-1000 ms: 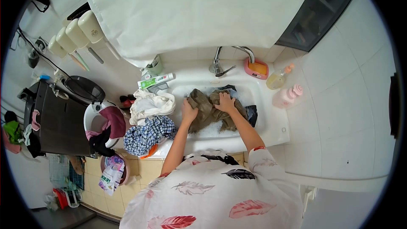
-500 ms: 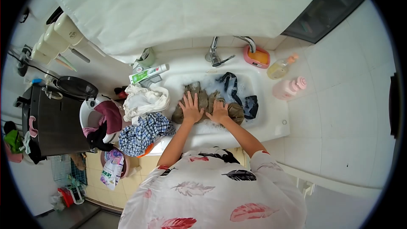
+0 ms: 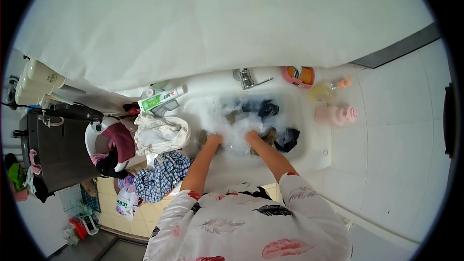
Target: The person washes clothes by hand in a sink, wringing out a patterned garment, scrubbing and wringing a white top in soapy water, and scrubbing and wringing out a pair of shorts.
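Note:
Both hands are down in the soapy water of a white sink (image 3: 316, 142). Only the wrist end of my left hand (image 3: 215, 139) shows, beside a piece of olive-brown cloth (image 3: 203, 137); foam hides its fingers. My right hand (image 3: 252, 136) is also sunk in the suds, its fingers out of sight, near more of the brown cloth to its right. Dark wet cloth (image 3: 268, 108) floats behind the hands, and another dark piece (image 3: 287, 140) lies at the right of the basin. Whether either hand grips cloth cannot be seen.
A faucet (image 3: 247, 79) stands at the back, with a pink soap dish (image 3: 298, 76) and pump bottles (image 3: 335, 115) to the right. At left are a toothpaste tube (image 3: 163, 98), white cloth (image 3: 162, 134), checked cloth (image 3: 162, 176) and a bucket of clothes (image 3: 91, 137). A white sheet hangs above.
Both hands have gone from lying spread on the brown cloth to being under the foam. Most of the brown cloth has sunk from sight. The view has tilted, and the hanging sheet covers more of it.

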A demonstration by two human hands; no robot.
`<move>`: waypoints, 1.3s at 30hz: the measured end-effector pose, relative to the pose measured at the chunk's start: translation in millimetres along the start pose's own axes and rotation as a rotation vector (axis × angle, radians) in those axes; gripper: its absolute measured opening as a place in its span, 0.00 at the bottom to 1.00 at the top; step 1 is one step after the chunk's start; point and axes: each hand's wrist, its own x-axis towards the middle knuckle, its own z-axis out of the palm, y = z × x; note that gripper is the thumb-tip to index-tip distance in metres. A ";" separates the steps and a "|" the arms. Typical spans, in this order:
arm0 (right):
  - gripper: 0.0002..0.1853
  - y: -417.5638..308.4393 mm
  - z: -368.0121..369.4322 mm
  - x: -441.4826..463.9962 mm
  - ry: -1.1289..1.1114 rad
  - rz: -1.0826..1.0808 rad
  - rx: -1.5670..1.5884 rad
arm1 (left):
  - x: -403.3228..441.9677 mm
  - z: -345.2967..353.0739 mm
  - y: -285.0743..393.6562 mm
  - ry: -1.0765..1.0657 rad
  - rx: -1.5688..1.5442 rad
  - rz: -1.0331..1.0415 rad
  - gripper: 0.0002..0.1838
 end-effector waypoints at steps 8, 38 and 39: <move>0.12 72.3 136.6 97.4 -0.152 -0.223 -0.274 | -25.3 11.9 12.0 0.166 -0.124 -0.124 0.23; 0.12 41.2 -65.3 -131.4 0.718 -0.302 1.173 | -188.9 -45.4 62.6 1.115 -0.762 0.386 0.21; 0.12 38.8 -79.6 -143.2 0.722 -0.307 1.173 | -198.8 -47.2 66.2 1.126 -0.762 0.427 0.21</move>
